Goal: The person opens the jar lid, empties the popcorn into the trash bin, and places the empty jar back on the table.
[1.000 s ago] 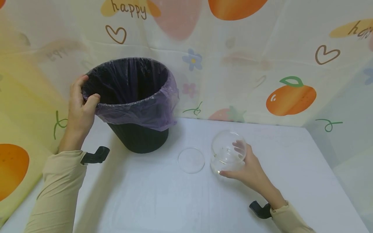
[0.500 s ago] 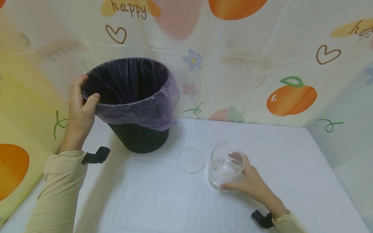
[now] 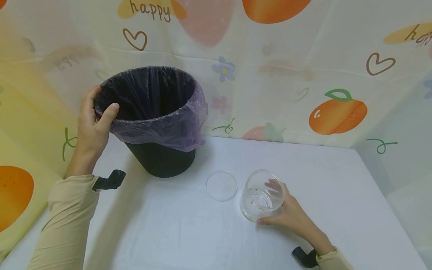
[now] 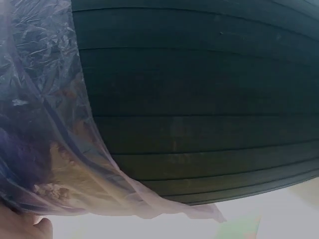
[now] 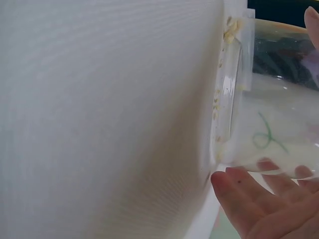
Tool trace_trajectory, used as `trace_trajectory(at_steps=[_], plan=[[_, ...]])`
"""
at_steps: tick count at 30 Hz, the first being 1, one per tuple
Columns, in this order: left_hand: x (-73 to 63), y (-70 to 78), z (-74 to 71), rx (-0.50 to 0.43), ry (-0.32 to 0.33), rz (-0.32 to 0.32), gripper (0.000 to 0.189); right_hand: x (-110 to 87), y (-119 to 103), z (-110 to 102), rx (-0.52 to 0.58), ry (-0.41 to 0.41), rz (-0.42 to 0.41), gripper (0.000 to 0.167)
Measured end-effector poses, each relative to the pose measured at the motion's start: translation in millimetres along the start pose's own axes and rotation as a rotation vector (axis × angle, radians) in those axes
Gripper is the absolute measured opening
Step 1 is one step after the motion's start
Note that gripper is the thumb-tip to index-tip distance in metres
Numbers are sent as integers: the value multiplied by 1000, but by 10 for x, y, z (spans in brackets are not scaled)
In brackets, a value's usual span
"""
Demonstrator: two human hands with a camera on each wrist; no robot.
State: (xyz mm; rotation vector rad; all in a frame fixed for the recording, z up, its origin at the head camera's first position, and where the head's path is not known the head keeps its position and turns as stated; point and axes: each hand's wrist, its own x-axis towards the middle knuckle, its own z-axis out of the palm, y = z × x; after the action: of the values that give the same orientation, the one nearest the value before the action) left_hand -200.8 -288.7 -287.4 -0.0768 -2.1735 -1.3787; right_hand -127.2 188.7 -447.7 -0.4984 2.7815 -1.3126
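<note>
My left hand grips the left rim of a black trash bin, thumb over the lip. A purple-tinted plastic bag lines the bin and folds down over its outside. In the left wrist view the bin's ribbed wall fills most of the picture. My right hand holds a clear glass jar around its right side, the thumb low in front and the fingers behind. The jar stands upright at the white tabletop, its mouth uncovered. Small yellowish bits show along its base in the right wrist view.
A clear round disc lies flat on the white table, between the bin and the jar. Behind the table hangs a fruit-printed cloth, which also runs down the left and right sides.
The jar in my right hand has come down and slightly toward me, onto the tabletop. My left hand stays on the bin's rim, its thumb shifted slightly.
</note>
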Motion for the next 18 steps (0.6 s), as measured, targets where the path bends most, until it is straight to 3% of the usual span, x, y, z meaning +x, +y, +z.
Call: trace_trajectory(at_steps=[7,14,18], plan=[[-52,76,9,70,29,76,66,-23,-21,-50,20,-7,-5,122],[-142,202,103,173,44,271,70,-16,-75,-205,51,-17,-40,116],[-210,290,195,236,62,375,69,17,-119,-298,56,-13,-86,95]])
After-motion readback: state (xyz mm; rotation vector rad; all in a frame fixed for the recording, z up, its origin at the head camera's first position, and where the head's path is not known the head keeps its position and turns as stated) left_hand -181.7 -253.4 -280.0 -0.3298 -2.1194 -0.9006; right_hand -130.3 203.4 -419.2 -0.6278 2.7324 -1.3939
